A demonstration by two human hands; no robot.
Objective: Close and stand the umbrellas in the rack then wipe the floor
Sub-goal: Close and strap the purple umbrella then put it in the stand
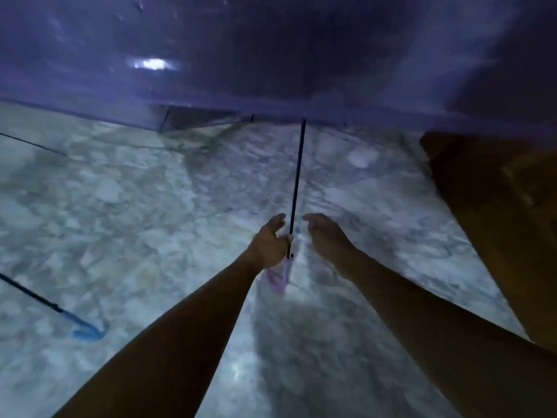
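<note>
An open purple umbrella fills the top of the head view, its canopy (271, 55) spread wide and its thin black shaft (297, 182) running down to a pale purple hooked handle (281, 277). My left hand (269, 242) grips the shaft just above that handle. My right hand (324, 233) hovers a little to the right of the shaft, fingers apart, touching nothing. A second umbrella lies at the lower left: only its black shaft and blue hooked handle (86, 331) show on the floor. The picture is blurred and dim.
The floor (135, 206) is pale marbled stone with dark joint lines. A brown wooden door or panel (497, 221) stands along the right side. No rack shows in view.
</note>
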